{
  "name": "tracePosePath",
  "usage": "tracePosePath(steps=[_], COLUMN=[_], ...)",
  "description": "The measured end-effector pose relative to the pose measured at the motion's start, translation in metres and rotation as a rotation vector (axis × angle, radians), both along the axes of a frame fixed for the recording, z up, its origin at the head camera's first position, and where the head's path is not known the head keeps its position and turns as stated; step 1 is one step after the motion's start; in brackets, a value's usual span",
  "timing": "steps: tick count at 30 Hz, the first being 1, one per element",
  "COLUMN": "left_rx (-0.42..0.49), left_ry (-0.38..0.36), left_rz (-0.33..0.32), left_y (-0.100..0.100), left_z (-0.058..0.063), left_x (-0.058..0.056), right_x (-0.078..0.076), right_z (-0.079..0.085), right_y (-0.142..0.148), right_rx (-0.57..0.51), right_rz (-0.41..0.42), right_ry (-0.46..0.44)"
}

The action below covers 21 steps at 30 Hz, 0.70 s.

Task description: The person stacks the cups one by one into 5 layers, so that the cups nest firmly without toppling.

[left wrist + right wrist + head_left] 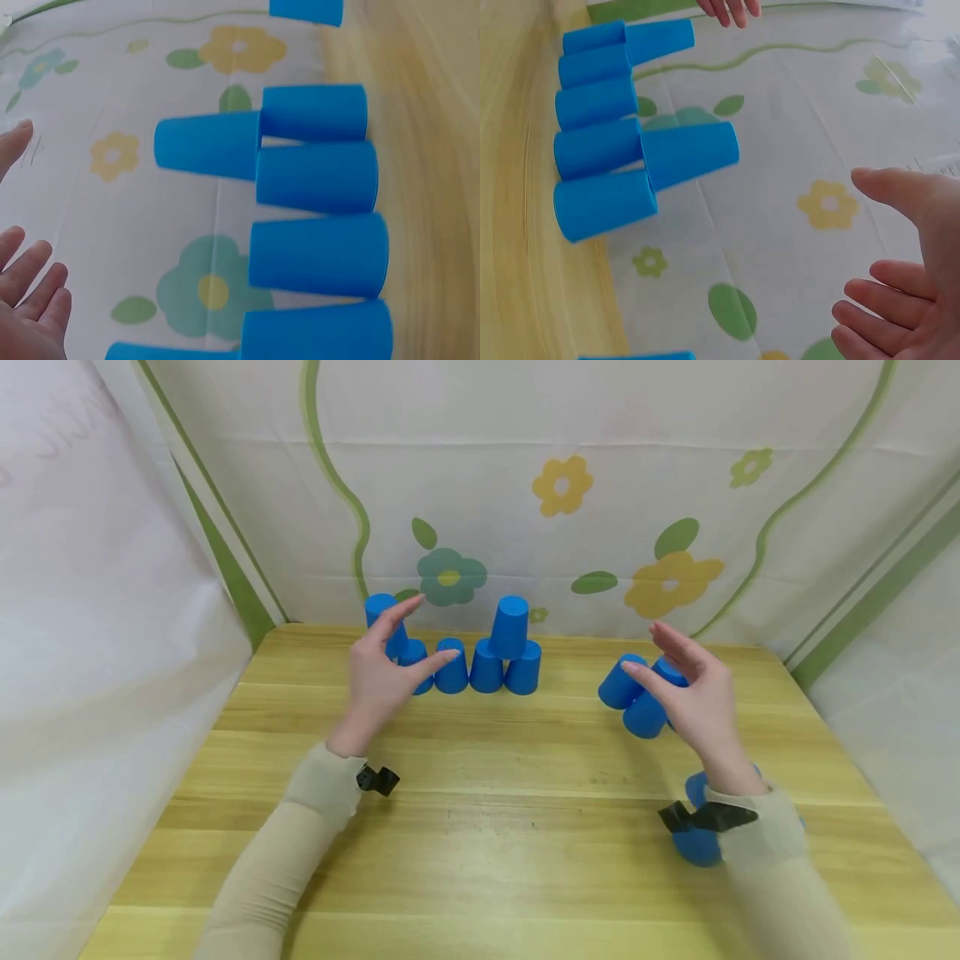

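Note:
Blue cups stand upside down in a row along the table's back edge, with an upper cup (510, 627) resting across two of them and another upper cup (380, 607) at the left end. My left hand (381, 681) is raised in front of the left part of that row, thumb and fingers spread apart, holding nothing; it partly hides the cups there. Over at the right, my right hand (701, 702) hovers by a small group of blue cups (621, 685), its thumb and fingers also apart and nothing between them. It covers part of that group.
More blue cups (697, 847) lie under the right forearm, mostly hidden by the sleeve. A white curtain (465, 510) with printed flowers rises right behind the wooden table (480, 868), and similar cloth hangs at both sides.

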<state>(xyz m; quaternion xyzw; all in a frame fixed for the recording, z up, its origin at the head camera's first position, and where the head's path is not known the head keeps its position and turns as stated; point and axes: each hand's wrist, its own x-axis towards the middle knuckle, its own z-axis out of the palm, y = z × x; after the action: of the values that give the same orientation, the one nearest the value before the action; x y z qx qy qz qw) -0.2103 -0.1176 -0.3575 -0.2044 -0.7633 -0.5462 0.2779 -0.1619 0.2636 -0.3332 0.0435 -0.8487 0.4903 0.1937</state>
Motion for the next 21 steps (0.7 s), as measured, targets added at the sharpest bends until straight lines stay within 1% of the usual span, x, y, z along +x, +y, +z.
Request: tracePosePath(steps=[4, 8, 11, 16, 18, 19, 21], left_rx=[-0.034, -0.077, -0.105, -0.143, -0.160, -0.169, -0.183], left_ry=[-0.002, 0.012, 0.003, -0.011, -0.015, -0.011, -0.027], left_rz=[-0.086, -0.146, -0.198, -0.339, -0.385, -0.404, -0.431], left_y=[0.016, 0.033, 0.046, 0.072, 0.083, 0.088, 0.099], left_z=[-0.006, -0.013, -0.019, -0.027, -0.029, -0.030, -0.032], left_x=[0.003, 0.005, 0.008, 0.014, 0.017, 0.019, 0.024], right_x=[0.012, 0.023, 0.030, 0.040, 0.043, 0.044, 0.047], right_z=[-0.001, -0.003, -0.005, -0.013, -0.016, -0.018, -0.019], right_y=[0.022, 0.043, 0.059, 0.083, 0.092, 0.097, 0.104], right_rx=[0.025, 0.054, 0.062, 0.059, 0.063, 0.067, 0.075], right_rz=[-0.065, -0.124, -0.149, -0.193, -0.205, -0.210, -0.219], right_ry=[-0.030, -0.093, -0.135, -0.169, -0.183, -0.194, -0.223])
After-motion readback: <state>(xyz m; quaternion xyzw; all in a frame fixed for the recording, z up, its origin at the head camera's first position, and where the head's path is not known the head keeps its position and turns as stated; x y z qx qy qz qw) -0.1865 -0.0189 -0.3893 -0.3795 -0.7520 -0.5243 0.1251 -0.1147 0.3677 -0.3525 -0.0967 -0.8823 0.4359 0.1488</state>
